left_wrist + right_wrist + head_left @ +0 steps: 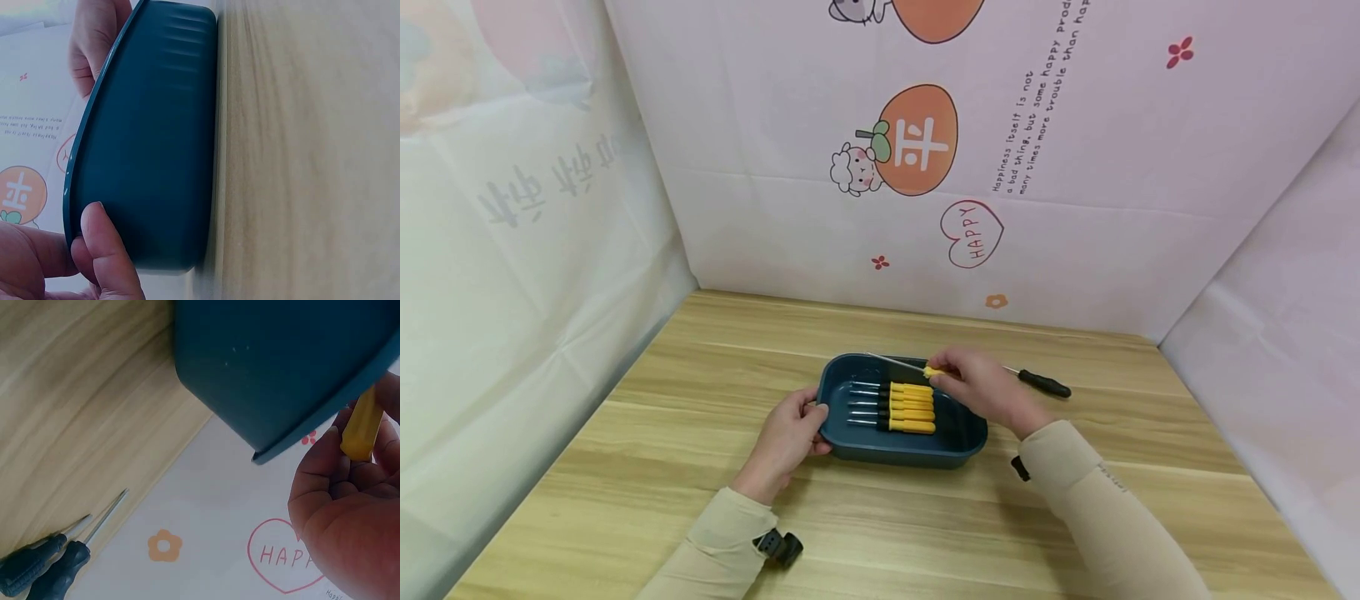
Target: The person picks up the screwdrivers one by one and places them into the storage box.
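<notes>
A dark teal tray point(895, 456) stands on the wooden table, with several yellow-handled screwdrivers point(912, 414) lying side by side inside it, tips to the left. My left hand point(790, 432) grips the tray's left end, its thumb over the rim. Over the far right part of the tray, my right hand point(983, 385) holds another screwdriver by its yellow handle point(361, 428). That one's thin metal shaft point(895, 361) points left, across the far rim in the head view. Curled fingers cover part of the handle.
Two black-handled screwdrivers lie on the table right of the tray, one point(59, 572) beside the other point(28, 570) in the right wrist view. A printed white cloth point(790, 208) hangs behind the table, with more white cloth point(1285, 275) at the sides.
</notes>
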Tool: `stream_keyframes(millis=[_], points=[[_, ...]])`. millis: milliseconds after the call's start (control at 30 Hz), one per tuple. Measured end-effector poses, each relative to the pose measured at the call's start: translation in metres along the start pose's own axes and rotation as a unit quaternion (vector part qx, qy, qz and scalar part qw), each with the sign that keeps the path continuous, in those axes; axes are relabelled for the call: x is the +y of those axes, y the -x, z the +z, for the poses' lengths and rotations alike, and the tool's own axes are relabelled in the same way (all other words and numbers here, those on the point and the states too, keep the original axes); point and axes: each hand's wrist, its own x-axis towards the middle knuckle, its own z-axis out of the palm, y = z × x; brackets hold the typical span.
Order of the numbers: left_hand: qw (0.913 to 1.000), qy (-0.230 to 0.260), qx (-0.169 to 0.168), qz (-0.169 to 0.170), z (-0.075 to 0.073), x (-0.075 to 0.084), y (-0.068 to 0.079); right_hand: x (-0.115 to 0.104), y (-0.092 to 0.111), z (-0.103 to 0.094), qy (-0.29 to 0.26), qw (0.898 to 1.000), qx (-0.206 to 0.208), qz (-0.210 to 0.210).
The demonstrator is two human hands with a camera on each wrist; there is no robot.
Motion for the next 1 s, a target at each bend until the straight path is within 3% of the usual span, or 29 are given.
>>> stream_keyframes(millis=[300,567,1000], points=[[1.0,-0.001,0.003,-0.006,0.0,-0.001,-0.001,-0.005,0.003,0.01,-0.001,1.0,-0.004,-0.001],[1.0,0.004,0.0,-0.005,0.0,0.0,0.0,-0.008,0.003,0.02,0.033,0.999,-0.018,0.007],[1.0,0.004,0.0,-0.006,0.001,0.0,0.0,-0.01,0.003,0.029,0.009,0.998,-0.055,-0.012]])
